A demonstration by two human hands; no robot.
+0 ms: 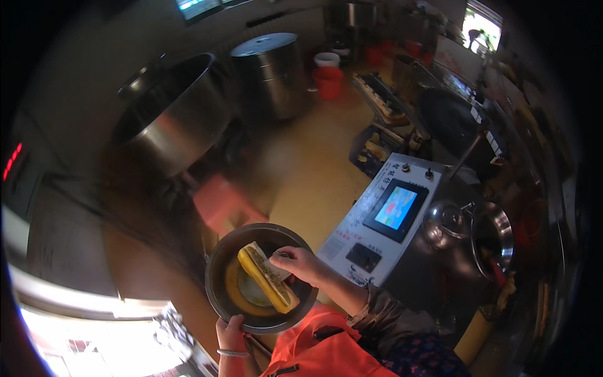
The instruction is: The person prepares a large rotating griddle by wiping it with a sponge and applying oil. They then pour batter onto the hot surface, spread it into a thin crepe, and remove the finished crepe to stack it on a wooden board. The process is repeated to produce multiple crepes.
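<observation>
My left hand (232,332), with a bangle at its wrist, grips the near left rim of a round metal basin (212,276). Lying slantwise in the basin is a long yellow piece (265,281), hollowed like a trough, with a pale edge and brownish stuff along its hollow. Its exact kind does not show. Over the basin's right side, my right hand (300,264) is closed in a pinch at the trough. A thin pale flat piece (278,271) shows under its fingers; what kind it is I cannot make out.
A white control panel (377,220) with a lit screen stands right of the basin. Beyond are a pink-red stool (226,201), a large steel pot (188,119), a lidded steel drum (270,75) and a red bucket (328,83). A steel pan (493,242) and dark wok (449,119) are at right.
</observation>
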